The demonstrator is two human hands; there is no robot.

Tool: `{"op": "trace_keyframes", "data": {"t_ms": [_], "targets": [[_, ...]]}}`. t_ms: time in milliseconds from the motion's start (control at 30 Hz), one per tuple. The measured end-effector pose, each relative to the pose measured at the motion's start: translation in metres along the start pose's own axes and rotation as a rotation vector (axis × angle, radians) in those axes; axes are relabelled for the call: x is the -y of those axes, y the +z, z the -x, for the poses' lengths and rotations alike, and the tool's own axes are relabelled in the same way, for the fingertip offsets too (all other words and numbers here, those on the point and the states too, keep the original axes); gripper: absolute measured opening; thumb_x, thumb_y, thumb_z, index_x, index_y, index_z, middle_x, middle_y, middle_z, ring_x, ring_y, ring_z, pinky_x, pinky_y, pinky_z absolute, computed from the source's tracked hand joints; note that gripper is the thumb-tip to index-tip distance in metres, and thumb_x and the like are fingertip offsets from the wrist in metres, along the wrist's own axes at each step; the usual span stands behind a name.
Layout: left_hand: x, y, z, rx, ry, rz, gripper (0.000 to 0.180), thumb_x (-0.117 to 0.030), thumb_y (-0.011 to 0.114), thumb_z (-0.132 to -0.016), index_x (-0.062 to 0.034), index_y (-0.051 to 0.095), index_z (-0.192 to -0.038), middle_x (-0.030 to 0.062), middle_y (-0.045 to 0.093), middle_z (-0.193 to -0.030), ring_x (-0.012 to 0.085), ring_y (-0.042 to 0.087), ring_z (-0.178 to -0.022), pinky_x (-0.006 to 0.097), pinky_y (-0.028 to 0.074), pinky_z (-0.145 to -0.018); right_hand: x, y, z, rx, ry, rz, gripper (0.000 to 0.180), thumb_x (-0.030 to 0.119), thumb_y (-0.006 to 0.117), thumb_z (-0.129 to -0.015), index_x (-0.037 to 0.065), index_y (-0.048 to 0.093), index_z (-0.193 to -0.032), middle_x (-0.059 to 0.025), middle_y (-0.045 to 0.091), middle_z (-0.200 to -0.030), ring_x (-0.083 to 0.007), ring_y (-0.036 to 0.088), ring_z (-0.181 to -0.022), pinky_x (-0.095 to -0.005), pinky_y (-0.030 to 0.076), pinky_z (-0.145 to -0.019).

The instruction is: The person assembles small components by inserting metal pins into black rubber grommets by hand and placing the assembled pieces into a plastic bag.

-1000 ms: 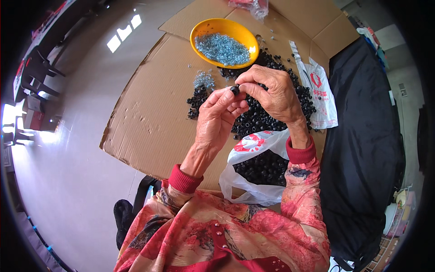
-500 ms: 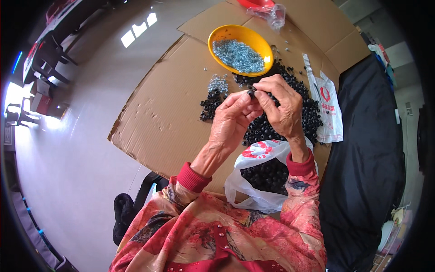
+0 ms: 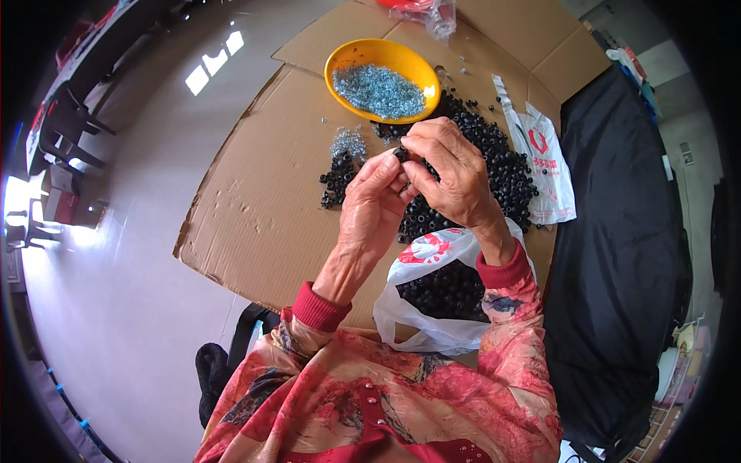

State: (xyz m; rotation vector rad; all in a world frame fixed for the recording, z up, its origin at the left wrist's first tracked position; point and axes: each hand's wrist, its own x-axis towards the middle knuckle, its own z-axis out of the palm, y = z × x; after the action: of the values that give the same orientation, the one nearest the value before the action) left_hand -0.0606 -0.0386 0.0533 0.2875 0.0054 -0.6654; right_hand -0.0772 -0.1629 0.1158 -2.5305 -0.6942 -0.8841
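Note:
Over the cardboard my two hands meet. My left hand (image 3: 369, 202) pinches a small black round part (image 3: 400, 154) between thumb and fingers. Against that part, my right hand (image 3: 454, 171) has its thumb and forefinger closed; anything tiny between them is too small to make out. Behind and under the hands spreads a heap of black round parts with holes (image 3: 509, 171). A smaller group of the same parts (image 3: 337, 179) lies left of my hands, with tiny clear pieces (image 3: 349, 143) beside it. Beyond is a yellow bowl (image 3: 433, 86) holding many clear bluish pieces (image 3: 378, 89).
A white plastic bag (image 3: 394, 309) of black parts stands open near my right forearm. Another white bag (image 3: 557, 181) lies flat at the right. The cardboard sheet (image 3: 239, 185) carries all this. Black cloth (image 3: 617, 262) covers something at the right; clear plastic (image 3: 440, 19) lies far off.
The whole view has shifted slightly, so things sit a little further left and up. Both hands keep nearly the same pose around the black part, with small finger movement.

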Motion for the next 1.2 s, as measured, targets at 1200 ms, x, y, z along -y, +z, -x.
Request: {"op": "trace_keyframes", "data": {"t_ms": [1200], "targets": [[-0.022, -0.035, -0.003, -0.072, 0.045, -0.540, 0.024, -0.019, 0.059, -0.087, 0.0009, 0.059, -0.101, 0.0070, 0.062, -0.086, 0.0123, 0.058, -0.077, 0.026, 0.049, -0.072, 0.033, -0.067, 0.107, 0.544, 0.153, -0.102, 0.019, 0.009, 0.067, -0.056, 0.002, 0.055, -0.069, -0.0119, 0.054, -0.100, -0.0316, 0.048, -0.107, -0.0458, 0.040, -0.085]]}}
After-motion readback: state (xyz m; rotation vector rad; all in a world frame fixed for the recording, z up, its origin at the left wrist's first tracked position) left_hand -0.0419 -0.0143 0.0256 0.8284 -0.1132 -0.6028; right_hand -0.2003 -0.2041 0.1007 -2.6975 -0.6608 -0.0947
